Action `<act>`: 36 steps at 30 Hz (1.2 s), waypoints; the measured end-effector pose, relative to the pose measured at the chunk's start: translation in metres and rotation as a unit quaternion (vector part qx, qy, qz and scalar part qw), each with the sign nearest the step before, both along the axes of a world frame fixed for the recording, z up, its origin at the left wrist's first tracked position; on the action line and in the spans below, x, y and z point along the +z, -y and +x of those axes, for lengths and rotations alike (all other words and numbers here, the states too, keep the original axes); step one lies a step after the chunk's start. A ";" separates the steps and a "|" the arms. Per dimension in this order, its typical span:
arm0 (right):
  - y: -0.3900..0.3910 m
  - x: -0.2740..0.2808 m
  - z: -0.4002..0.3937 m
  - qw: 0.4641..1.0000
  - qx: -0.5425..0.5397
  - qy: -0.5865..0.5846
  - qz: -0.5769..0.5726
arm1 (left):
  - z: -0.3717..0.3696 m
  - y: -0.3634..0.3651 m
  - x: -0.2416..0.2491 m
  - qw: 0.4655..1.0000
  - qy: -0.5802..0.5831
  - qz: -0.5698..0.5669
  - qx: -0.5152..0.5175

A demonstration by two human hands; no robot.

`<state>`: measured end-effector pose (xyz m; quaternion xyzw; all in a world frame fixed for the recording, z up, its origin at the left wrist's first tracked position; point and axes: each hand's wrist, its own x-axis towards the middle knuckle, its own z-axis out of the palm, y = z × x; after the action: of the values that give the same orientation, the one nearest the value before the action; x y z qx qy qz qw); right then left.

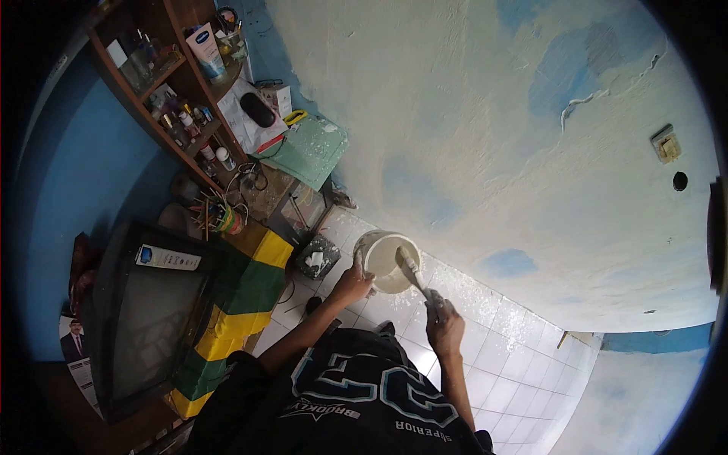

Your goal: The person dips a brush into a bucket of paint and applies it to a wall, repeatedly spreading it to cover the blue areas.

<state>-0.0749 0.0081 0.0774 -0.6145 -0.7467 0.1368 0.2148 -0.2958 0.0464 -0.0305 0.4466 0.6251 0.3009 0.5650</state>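
Note:
My left hand point(353, 285) is closed on the side of a white bucket point(367, 250), fingers at its rim and wall. The bucket is tilted so its mouth faces me, and a pale coating shows inside. In my right hand point(445, 326) is a putty knife point(414, 274), gripped by its handle. Its blade, smeared with pale material, reaches over the near right rim into the bucket's mouth. Both hands are in front of my body, above the tiled floor.
The wall point(470, 136) is coated unevenly in white over blue, with a crack at upper right. White splatter marks the floor tiles point(485, 364). At left stand a wooden shelf point(178, 68) of bottles, a television point(155, 318), a striped cloth point(236, 326) and a green board point(309, 152).

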 end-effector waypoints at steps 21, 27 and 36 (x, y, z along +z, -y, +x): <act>0.009 -0.047 -0.001 0.992 -0.027 -0.110 0.055 | -0.009 -0.006 -0.010 0.992 -0.127 0.012 -0.022; 0.013 -0.056 -0.003 0.994 -0.030 -0.093 0.051 | -0.006 -0.003 -0.001 0.994 -0.110 0.011 -0.013; 0.022 -0.059 -0.005 0.990 -0.064 -0.118 0.038 | -0.006 0.000 0.024 0.998 -0.016 -0.063 -0.001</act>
<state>-0.0798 -0.0138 0.0180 -0.6318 -0.6800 0.1661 0.3329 -0.3020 0.0460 -0.0062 0.4153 0.6512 0.2533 0.5825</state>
